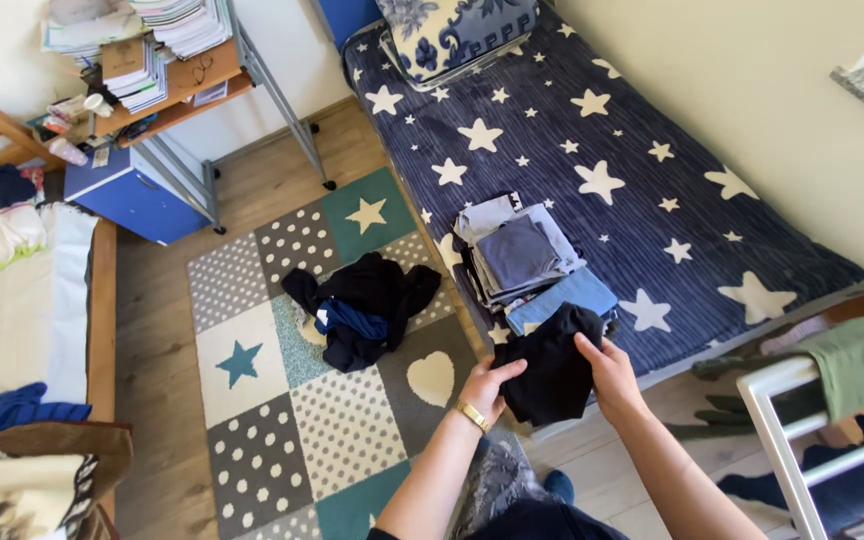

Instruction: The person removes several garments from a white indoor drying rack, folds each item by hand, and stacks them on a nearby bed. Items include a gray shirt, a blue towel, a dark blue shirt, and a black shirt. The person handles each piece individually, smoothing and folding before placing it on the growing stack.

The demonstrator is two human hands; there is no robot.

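Left hand (485, 385) and right hand (613, 377) both gripping a black folded cloth garment (550, 368), fingers closed on its edges, at the near edge of the star-patterned navy bed (592, 130), just beside a stack of folded grey and blue clothes (527, 260), dark clothes heap (362, 308) on the patchwork rug (282, 400).

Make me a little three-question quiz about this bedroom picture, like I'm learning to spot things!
1. True or false: both hands hold the black garment.
2. The folded stack lies on: A) the rug, B) the star-patterned bed, C) the desk?
3. Fill in: the left hand wears a gold ____ at the wrist.

Key
1. True: the right hand grips it too.
2. B, the bed.
3. Bracelet.
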